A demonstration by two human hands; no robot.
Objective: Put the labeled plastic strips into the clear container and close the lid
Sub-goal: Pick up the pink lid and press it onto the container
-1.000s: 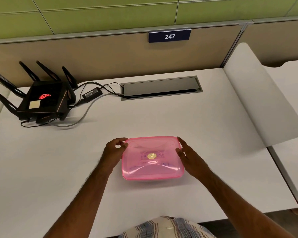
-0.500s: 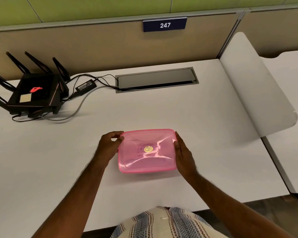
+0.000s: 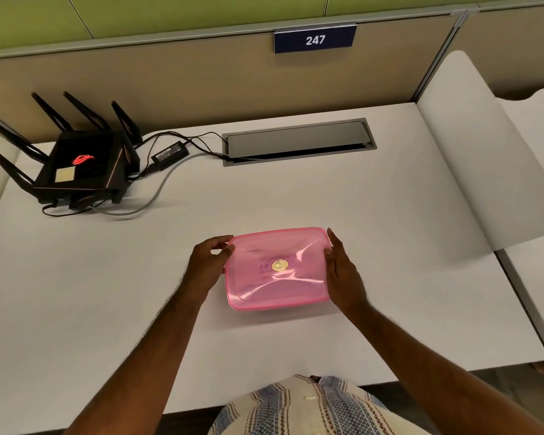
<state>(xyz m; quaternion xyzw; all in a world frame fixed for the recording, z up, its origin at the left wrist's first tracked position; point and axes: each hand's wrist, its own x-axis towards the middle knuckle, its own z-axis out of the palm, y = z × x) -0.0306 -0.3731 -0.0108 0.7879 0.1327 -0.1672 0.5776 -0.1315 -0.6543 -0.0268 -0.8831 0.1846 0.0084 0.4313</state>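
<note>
Your left hand (image 3: 208,265) and right hand (image 3: 343,271) clasp the short ends of the pink-lidded container (image 3: 278,267), steadying it on the white tabletop (image 3: 390,246). The lid looks seated (likely closed); no strips are visible outside.

bright even overhead light | soft shadows | wide-angle edge bending | slight blur

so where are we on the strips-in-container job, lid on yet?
Done, apparently: the pink lid sits on the container on the desk, and no loose strips lie outside it. In hand: the left hand and right hand bracket its short sides, seemingly pressing the rim. Left: confirming the seal. The contents are unclear through the tinted lid.
</note>
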